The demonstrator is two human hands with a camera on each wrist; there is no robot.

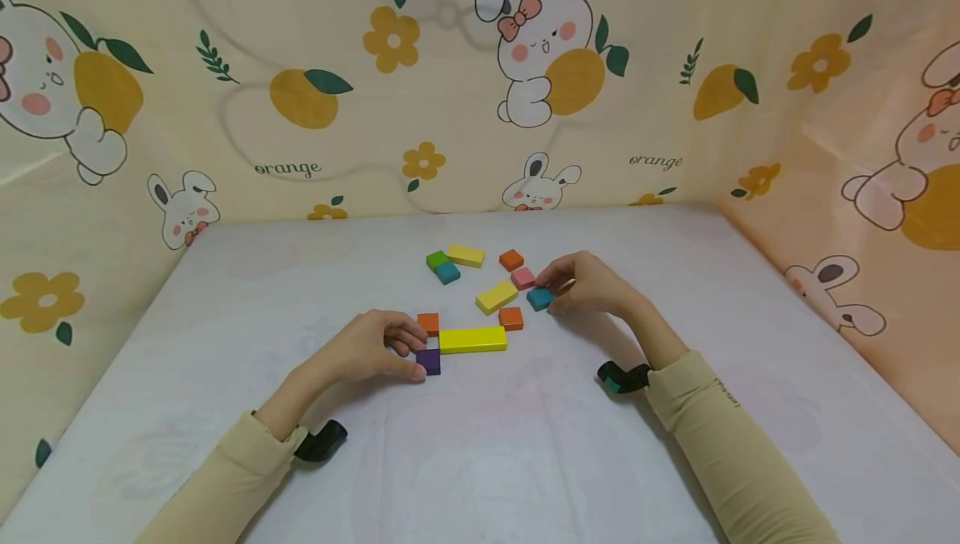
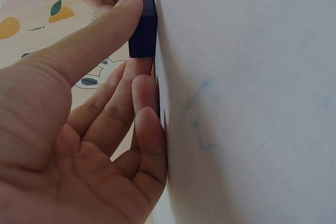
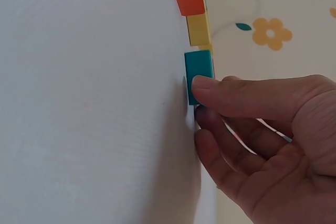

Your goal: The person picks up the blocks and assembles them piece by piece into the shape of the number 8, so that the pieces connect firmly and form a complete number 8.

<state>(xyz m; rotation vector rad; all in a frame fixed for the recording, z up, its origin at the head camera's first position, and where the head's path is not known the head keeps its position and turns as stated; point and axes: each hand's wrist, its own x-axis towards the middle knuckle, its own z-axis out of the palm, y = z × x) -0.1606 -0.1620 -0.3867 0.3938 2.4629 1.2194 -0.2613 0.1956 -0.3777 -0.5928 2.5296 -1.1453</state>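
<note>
My left hand (image 1: 375,348) pinches a dark purple block (image 1: 431,363), its thumb lying on the block's near face in the left wrist view. Just behind the purple block, by the fingers, is an orange block (image 1: 428,324). A long bright yellow block (image 1: 472,340) lies directly to the right of the purple one. On the right, my right hand (image 1: 588,284) holds a teal block (image 1: 539,298) between thumb and fingers; the right wrist view shows the thumb (image 3: 207,88) against its face. A pink block (image 1: 522,278) lies just beyond the teal one.
Between the hands lie a yellow block (image 1: 497,297) set at an angle and an orange block (image 1: 511,318). Farther back are another orange block (image 1: 512,260), a yellow block (image 1: 466,256), a green block (image 1: 437,260) and a second teal block (image 1: 447,273). A patterned curtain (image 1: 450,111) surrounds the white table (image 1: 480,461).
</note>
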